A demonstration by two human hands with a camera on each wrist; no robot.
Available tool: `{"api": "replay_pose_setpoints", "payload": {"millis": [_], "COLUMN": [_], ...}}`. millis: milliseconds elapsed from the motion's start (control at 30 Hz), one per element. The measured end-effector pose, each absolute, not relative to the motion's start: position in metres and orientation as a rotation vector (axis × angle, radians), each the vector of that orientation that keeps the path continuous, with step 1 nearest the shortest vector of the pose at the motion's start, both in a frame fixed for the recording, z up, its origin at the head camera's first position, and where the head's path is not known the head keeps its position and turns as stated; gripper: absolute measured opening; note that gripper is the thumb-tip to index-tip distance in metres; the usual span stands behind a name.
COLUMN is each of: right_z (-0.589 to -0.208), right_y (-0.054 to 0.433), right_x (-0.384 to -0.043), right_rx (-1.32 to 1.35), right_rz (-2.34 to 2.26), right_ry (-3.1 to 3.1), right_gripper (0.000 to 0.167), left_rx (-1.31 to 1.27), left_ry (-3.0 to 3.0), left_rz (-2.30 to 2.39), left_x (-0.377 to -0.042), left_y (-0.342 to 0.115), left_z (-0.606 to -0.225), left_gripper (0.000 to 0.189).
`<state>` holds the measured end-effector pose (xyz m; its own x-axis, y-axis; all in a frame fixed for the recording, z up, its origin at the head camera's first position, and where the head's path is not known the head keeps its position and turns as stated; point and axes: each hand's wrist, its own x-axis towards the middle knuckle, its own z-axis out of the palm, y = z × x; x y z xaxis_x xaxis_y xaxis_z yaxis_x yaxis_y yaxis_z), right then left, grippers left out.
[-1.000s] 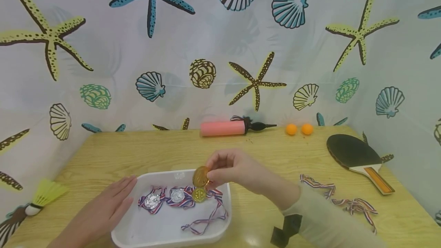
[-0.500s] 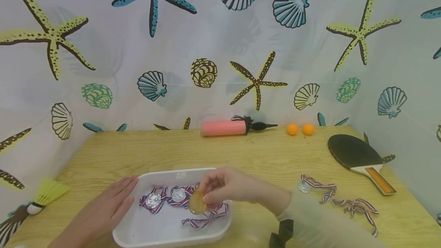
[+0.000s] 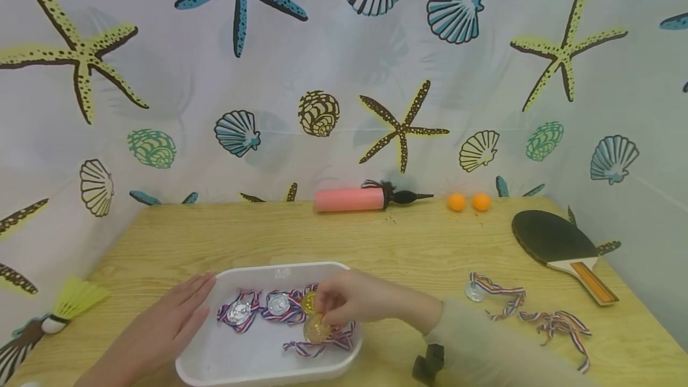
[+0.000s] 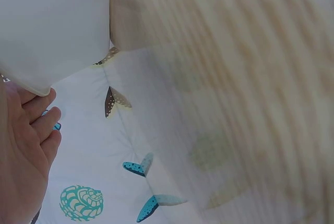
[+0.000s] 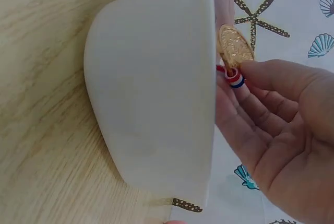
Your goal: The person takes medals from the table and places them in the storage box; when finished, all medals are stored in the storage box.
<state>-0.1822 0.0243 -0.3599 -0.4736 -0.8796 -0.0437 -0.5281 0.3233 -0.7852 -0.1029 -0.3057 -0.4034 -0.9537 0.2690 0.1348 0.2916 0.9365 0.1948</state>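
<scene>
My right hand [image 3: 344, 297] pinches a gold medal [image 3: 317, 328] by its top edge, low over the right side of a white plastic tub [image 3: 236, 369]. Its red, white and blue ribbon [image 5: 236, 79] shows below the thumb in the right wrist view. My left hand [image 3: 156, 330] rests along the tub's left rim, fingers fairly straight; the left wrist view shows fingertips [image 4: 49, 98] at the outer wall. Inside the tub, two silver medals, a left one [image 3: 239, 312] and a middle one [image 3: 278, 304], lie on bundled ribbons. Another gold medal [image 3: 309, 302] is partly hidden behind my right fingers.
A silver medal [image 3: 474, 291] and striped ribbons [image 3: 561, 322] lie right of the tub. Farther back are a table tennis bat [image 3: 553, 237], two orange balls [image 3: 456, 202] and a pink hand pump [image 3: 349, 200]. A yellow shuttlecock [image 3: 77, 303] lies at left.
My right hand has lowered the gold medal into the tub, its ribbon bunching beneath it. The forearm's shift has uncovered the silver medal at right. My left hand has stayed at the rim.
</scene>
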Motion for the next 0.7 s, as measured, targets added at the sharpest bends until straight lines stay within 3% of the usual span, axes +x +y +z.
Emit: {"api": "replay_pose_setpoints", "payload": {"millis": [700], "right_z": [-0.382], "right_y": [-0.001], "right_x": [-0.187], "right_rx": [-1.467], "right_rz": [-0.405], "right_ry": [2.398], "right_gripper": [0.022], "left_rx": [-0.447], "left_ry": [-2.980], "left_rz": [-0.315], "left_x": [-0.103], "left_y": [-0.307], "left_z": [-0.404], "left_gripper": [0.052]}}
